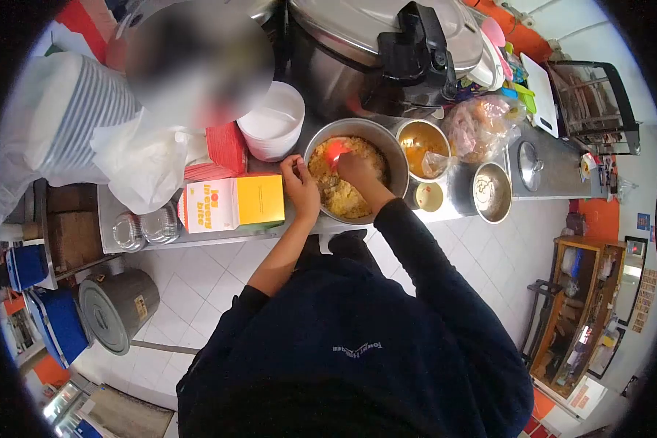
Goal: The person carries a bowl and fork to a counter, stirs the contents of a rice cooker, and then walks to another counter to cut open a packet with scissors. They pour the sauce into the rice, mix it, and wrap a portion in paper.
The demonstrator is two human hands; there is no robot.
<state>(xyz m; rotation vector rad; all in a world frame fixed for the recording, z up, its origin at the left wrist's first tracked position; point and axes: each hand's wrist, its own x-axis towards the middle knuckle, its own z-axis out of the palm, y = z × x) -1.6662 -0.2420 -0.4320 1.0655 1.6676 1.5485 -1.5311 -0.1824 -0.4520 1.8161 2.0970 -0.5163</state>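
Observation:
A round metal pot (399,155) filled with yellow rice (347,197) stands in front of me at the counter's edge. My left hand (299,186) is at the pot's left side, fingers curled against the rim. Inside the pot, my right hand (355,170) is closed on a red scoop (336,150) whose lower part lies in the rice. Just right of the pot are a smaller metal pot (416,135) with orange-yellow food and a small cup (428,196). A white and yellow box (259,200) lies close by my left forearm.
Behind the pot sits a large pressure cooker (328,62). White tubs (272,120), red boxes (226,150) and stacked foam containers (80,117) crowd the left. A plastic bag (485,124) and an empty metal bowl (491,193) are to the right. A grey bin (117,310) stands on the floor.

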